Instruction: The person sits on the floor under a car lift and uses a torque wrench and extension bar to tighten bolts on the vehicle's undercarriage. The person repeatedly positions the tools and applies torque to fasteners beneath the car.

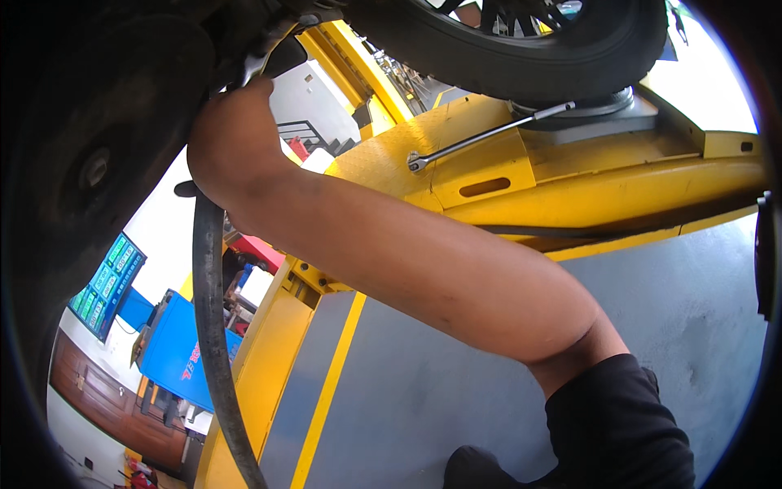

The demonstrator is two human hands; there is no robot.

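Note:
From the lower right my right arm, in a black sleeve (pixel 615 416), reaches up under a vehicle. My right hand (pixel 236 138) is raised among the dark parts of the underbody (pixel 106 98). Its fingers curl away from view and look closed, but whatever they grip is hidden. A shiny metal piece (pixel 256 67) shows just above the hand; I cannot tell whether it is held. Just below the wrist, a black hose or strap-like bar (pixel 210 301) hangs down. My left hand is out of view.
A long-handled ratchet wrench (pixel 489 136) lies on the yellow lift platform (pixel 456 122). Beyond it, a black tyre (pixel 521 69) stands on a round metal plate (pixel 603 106). At lower left are a blue cabinet (pixel 175 350), a wall screen (pixel 107 285) and a yellow beam (pixel 273 367).

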